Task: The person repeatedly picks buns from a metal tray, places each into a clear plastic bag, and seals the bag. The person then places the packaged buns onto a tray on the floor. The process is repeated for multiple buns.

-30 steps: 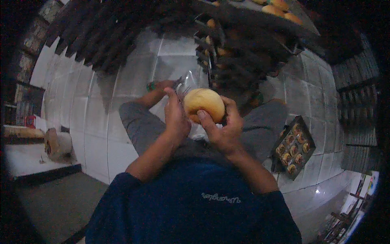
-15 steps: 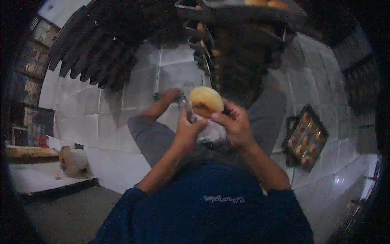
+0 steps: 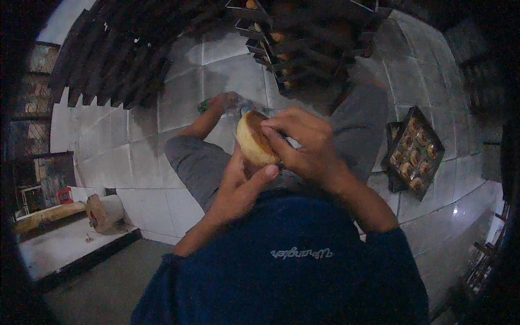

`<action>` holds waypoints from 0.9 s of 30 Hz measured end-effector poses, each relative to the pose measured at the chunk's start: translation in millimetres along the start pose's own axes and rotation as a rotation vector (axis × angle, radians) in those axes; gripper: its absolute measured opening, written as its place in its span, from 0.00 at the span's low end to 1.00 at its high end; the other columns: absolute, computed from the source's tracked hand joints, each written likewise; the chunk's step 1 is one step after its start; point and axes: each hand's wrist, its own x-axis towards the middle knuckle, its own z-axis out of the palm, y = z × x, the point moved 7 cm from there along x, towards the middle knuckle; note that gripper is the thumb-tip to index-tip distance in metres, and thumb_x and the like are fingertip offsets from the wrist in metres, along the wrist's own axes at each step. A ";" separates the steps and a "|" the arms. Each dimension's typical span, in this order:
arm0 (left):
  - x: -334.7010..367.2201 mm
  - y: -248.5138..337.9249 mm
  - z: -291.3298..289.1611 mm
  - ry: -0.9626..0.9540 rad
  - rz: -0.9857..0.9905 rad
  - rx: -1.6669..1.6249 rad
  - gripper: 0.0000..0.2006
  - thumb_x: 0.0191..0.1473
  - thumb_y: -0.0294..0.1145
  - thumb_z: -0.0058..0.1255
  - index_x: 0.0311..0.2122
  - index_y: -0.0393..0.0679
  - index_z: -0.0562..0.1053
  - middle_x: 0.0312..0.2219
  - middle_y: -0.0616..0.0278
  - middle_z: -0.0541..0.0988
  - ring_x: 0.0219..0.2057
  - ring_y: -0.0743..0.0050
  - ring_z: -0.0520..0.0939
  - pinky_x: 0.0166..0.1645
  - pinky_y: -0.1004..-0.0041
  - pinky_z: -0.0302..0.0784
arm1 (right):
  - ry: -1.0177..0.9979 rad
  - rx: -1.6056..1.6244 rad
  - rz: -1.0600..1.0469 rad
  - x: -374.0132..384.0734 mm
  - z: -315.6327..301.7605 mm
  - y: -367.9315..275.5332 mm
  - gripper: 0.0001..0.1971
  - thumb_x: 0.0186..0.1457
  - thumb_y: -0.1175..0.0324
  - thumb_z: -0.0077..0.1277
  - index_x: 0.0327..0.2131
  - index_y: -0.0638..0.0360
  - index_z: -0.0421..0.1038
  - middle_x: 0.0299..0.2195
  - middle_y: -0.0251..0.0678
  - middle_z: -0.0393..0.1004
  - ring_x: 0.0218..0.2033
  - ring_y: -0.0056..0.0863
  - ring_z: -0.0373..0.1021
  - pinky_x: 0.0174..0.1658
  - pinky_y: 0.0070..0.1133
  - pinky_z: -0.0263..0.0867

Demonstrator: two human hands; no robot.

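Note:
A round bread bun (image 3: 250, 142) is tilted on edge in front of my chest, with its pale yellow side to the left and its brown face to the right. My left hand (image 3: 241, 181) grips it from below, thumb along the lower edge. My right hand (image 3: 306, 143) is closed, thumb and fingertips pinched against the brown face. A small whitish patch (image 3: 293, 142) shows beneath the right hand; I cannot tell what it is. Just beyond the bun, another person's hand (image 3: 227, 99) with a green wristband is close to some clear, shiny plastic (image 3: 250, 106).
Stacked dark trays (image 3: 309, 65) with buns stand ahead. A dark tray (image 3: 414, 154) of filled, glossy pieces lies on the tiled floor (image 3: 233, 76) at right. Dark ridged racks or trays (image 3: 108, 59) loom at far left. A roll (image 3: 105, 211) sits on a low white ledge (image 3: 70, 238).
The bun has tipped so its brown face turns right, and it has moved slightly left. My right hand has moved up from the bun's lower edge onto that face.

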 end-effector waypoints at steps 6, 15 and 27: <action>39.7 -68.8 -22.0 -0.085 -0.294 0.130 0.32 0.68 0.59 0.43 0.44 0.33 0.80 0.21 0.58 0.81 0.25 0.76 0.83 0.27 0.79 0.74 | -0.178 -0.312 0.091 1.2 7.9 43.1 0.06 0.54 0.70 0.63 0.33 0.61 0.81 0.31 0.42 0.80 0.31 0.40 0.79 0.34 0.32 0.73; 76.0 -101.3 38.8 -0.376 -0.427 -0.903 0.44 0.62 0.75 0.31 0.70 0.50 0.59 0.63 0.52 0.70 0.60 0.47 0.74 0.65 0.49 0.69 | -0.192 -0.081 0.024 9.6 -25.0 -29.8 0.08 0.52 0.71 0.65 0.37 0.60 0.83 0.33 0.42 0.83 0.34 0.35 0.81 0.39 0.27 0.74; 57.1 -26.0 58.1 -0.419 -0.340 -1.141 0.43 0.59 0.70 0.49 0.66 0.45 0.63 0.60 0.50 0.72 0.59 0.48 0.76 0.62 0.41 0.73 | -0.390 -0.256 0.108 -37.2 8.7 -50.9 0.09 0.53 0.67 0.63 0.35 0.58 0.77 0.26 0.39 0.75 0.29 0.40 0.76 0.31 0.35 0.68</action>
